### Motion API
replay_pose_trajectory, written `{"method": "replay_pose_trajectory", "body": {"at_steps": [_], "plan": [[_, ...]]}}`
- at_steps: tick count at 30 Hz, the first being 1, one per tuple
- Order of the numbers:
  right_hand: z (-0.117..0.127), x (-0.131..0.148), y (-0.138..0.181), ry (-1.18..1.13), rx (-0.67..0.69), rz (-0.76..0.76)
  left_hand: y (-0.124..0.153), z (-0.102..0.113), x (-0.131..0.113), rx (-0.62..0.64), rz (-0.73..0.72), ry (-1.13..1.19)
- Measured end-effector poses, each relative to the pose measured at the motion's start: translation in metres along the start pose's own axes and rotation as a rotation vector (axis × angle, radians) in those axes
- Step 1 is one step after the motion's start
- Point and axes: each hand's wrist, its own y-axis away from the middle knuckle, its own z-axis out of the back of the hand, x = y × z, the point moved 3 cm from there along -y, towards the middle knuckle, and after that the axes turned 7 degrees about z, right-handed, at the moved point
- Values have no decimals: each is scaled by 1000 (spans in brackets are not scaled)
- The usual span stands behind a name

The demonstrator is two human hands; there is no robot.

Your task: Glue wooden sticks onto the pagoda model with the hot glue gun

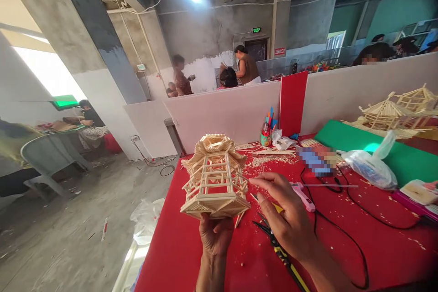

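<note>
My left hand [216, 237] grips a pavilion model [215, 171] made of thin pale wooden sticks, supporting it from below above the table. Its tiered roof points away from me and its flat base faces me. My right hand [284, 214] is just right of the model, thumb and index finger apart, with the index fingertip close to its side. A thin stick end shows near the thumb; whether the hand touches it I cannot tell. Below that hand lie black-and-yellow pliers [282, 253]. A pink glue gun [304, 196] rests beyond it, partly hidden.
The red-covered table [178, 255] carries scattered wood bits, loose sticks [270, 150], a pen holder [266, 138], a plastic bag [372, 169], black cables and a green board [386, 150]. Finished stick models [388, 114] stand back right. A white partition [226, 114] borders the table; people work beyond it.
</note>
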Motion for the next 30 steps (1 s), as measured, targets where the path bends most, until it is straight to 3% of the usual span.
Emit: {"method": "replay_pose_trajectory", "body": {"at_steps": [6,14,20,24,26,28,30], "plan": [[-6,3,3,-34,32,27,-3,16,-10,-20,9,-20],[-7,8,4,-56,35,45,-1,15,-12,-42,-5,-16],[-4,1,15,-66,191,-41,-4,18,-19,-29,-103,-66],[20,-54,48,84,207,-235,-8,22,-16,-61,-91,-88],[39,-95,66,296,160,-383,-9,23,-11,-65,-80,-92],[52,-137,80,558,235,-560,-10,24,-7,-47,-73,-101],[58,-168,88,629,260,-633,-11,23,-3,-32,-76,-128]]}}
